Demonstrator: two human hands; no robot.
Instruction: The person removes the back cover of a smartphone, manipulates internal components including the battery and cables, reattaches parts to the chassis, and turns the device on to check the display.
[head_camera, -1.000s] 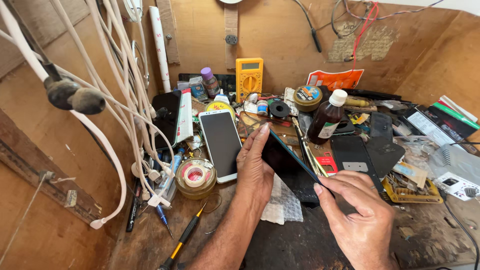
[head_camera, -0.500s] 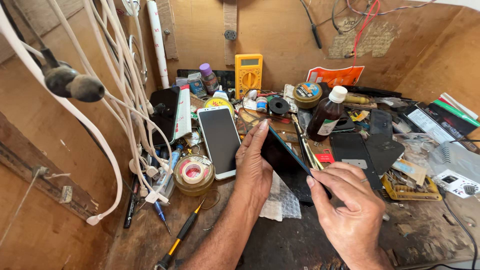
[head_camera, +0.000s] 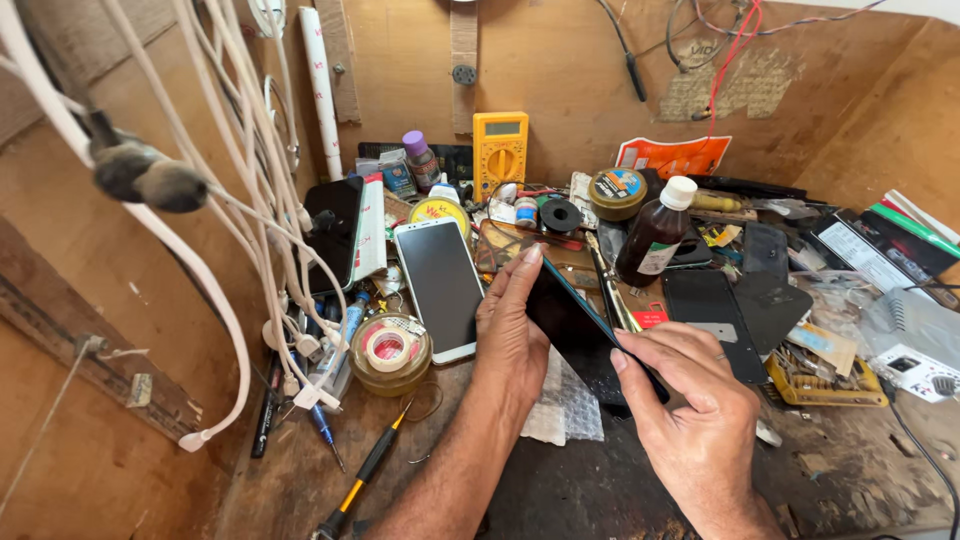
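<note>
The right hand (head_camera: 700, 420), nearest the camera, pinches the lower edge of a dark phone (head_camera: 585, 325), thumb and fingers closed on its rim. The left hand (head_camera: 512, 330) grasps the same phone from the other side, palm behind it and fingers reaching up along its top end. The phone is tilted on edge above the workbench (head_camera: 560, 490), clear of the surface, over a scrap of bubble wrap (head_camera: 565, 405).

With only 2 edge grips on a thin slab, a slip looks like the main risk: it would drop onto hard wood, or onto the metal tweezers (head_camera: 610, 295) lying just beside it, which could scratch or crack the glass.

Left of the hands sit a roll of tape (head_camera: 390, 350) and a white phone (head_camera: 440, 285) lying face up; a sweep of the left elbow could knock either. A screwdriver (head_camera: 365, 470) lies near that forearm.

Farther back, a brown bottle (head_camera: 655, 235) with a white cap stands upright close behind the phone. A nudge could tip it over the parts around it. Behind that are a yellow meter (head_camera: 500, 150) and hanging white cables (head_camera: 260, 200), which could snag a raised hand.
</note>
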